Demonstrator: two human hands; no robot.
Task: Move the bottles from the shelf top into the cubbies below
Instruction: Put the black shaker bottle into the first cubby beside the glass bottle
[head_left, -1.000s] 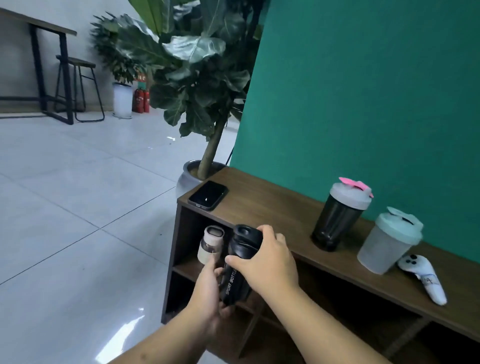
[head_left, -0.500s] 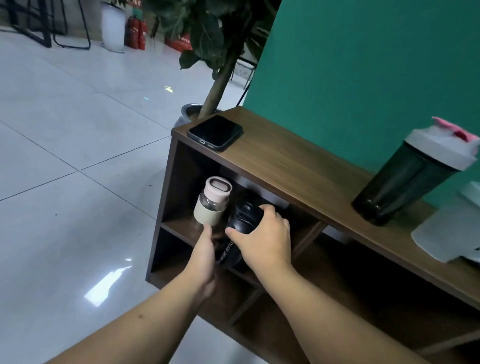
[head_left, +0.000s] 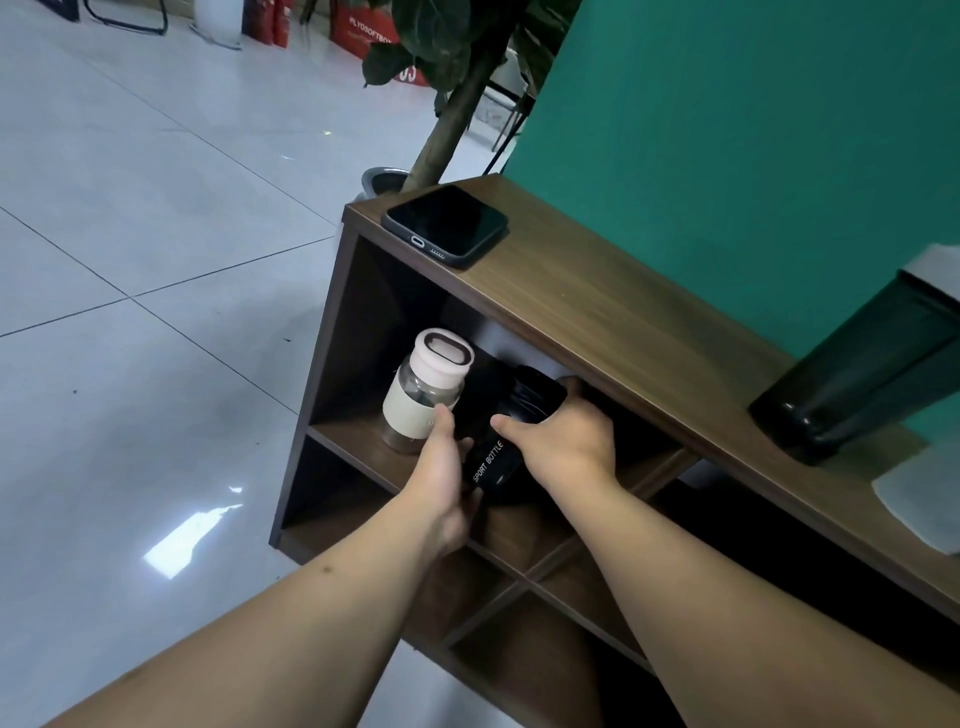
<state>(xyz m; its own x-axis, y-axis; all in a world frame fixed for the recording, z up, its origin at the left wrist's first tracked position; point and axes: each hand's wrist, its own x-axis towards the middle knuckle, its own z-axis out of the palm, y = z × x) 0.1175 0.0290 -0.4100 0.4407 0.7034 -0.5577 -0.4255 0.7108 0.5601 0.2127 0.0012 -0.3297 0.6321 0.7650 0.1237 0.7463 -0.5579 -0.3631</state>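
Note:
A black sport bottle (head_left: 511, 431) is tilted at the mouth of the upper left cubby of the wooden shelf (head_left: 597, 312). My right hand (head_left: 563, 441) grips it near the cap and my left hand (head_left: 444, 480) holds its lower body from the left. A cream bottle with a pink lid (head_left: 426, 392) stands in that same cubby, just left of the black one. On the shelf top at the right stands a dark shaker bottle (head_left: 857, 384), and a pale bottle (head_left: 924, 493) is partly cut off by the frame edge.
A black phone (head_left: 447, 223) lies on the shelf top's left end. A potted plant (head_left: 447, 104) stands behind the shelf beside a green wall (head_left: 753, 130). Lower cubbies sit under my arms. Grey tiled floor spreads to the left.
Both hands have lowered the black sport bottle from in front of the shelf top into the upper left cubby, beside the cream bottle. My view has dropped and moved closer.

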